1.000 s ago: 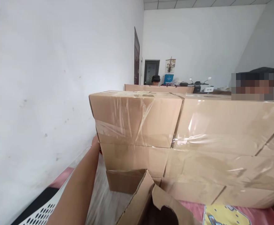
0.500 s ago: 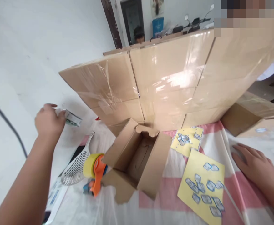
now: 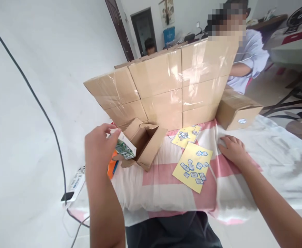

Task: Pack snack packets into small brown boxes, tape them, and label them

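My left hand (image 3: 101,144) grips a small white and green carton (image 3: 126,144), fingers closed around its near end. The carton is tilted in front of an open cardboard box (image 3: 151,148) whose flaps stand apart. Flat on the pink and white cloth (image 3: 161,193), at the right, rests my right hand (image 3: 232,150), its fingers stretched out and holding nothing. Between the hands lie two yellow sheets: a larger sheet (image 3: 192,186) with several blue-edged cut-outs and a smaller sheet (image 3: 177,139) partly beneath it.
A tall taped cardboard panel (image 3: 161,103) stands behind the open box. Right of it sits a closed cardboard box (image 3: 244,113). An orange tape dispenser (image 3: 112,167) is partly hidden behind my left arm. A person in a light shirt (image 3: 257,51) is beyond the panel.
My left hand has brought the carton from beside the wall rightward to the open box. The view has shifted back, showing more of the table and my lap. My right hand still rests on the cloth.
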`<state>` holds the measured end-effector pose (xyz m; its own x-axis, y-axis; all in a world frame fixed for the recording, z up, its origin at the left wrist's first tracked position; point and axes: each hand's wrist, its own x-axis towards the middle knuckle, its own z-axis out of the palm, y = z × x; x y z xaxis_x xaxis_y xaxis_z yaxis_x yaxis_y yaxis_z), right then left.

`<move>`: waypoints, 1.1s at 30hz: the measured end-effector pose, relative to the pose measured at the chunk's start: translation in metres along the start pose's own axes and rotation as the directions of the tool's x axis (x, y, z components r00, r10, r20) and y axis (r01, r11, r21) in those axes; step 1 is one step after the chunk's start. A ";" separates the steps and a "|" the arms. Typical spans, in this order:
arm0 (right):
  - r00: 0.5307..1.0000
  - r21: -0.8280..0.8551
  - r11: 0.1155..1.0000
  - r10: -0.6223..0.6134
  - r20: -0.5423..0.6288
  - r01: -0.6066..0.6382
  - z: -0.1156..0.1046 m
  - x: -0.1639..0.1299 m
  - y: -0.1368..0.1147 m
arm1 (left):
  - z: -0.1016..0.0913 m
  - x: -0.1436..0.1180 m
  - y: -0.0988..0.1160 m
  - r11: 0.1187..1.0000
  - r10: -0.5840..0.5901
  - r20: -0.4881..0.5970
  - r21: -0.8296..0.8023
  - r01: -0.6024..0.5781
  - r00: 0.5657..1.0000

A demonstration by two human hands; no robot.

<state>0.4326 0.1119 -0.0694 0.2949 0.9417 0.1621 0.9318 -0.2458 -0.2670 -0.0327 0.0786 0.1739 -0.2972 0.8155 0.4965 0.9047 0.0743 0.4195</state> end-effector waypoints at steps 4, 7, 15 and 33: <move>0.999 -0.026 0.998 -0.052 -0.011 0.052 0.007 -0.001 -0.001 | 0.044 0.008 0.008 0.976 -0.017 0.181 0.216 -0.023 0.983; 0.999 -0.026 0.999 -0.048 0.001 0.048 0.011 -0.002 0.000 | 0.057 -0.003 -0.004 0.977 -0.084 0.206 0.210 0.040 0.975; 0.996 -0.047 0.996 -0.078 0.052 0.080 0.011 -0.002 0.000 | 0.032 -0.058 -0.061 0.992 -0.120 0.023 0.046 0.119 0.993; 0.992 -0.015 0.998 -0.065 0.110 0.067 -0.001 -0.007 -0.012 | 0.075 0.023 -0.003 0.928 0.015 0.794 0.216 -0.305 0.608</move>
<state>0.4200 0.1077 -0.0664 0.2084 0.9753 0.0736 0.9526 -0.1853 -0.2413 -0.0193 0.1408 0.1271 0.0753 0.9525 -0.2951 0.9957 -0.0559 0.0735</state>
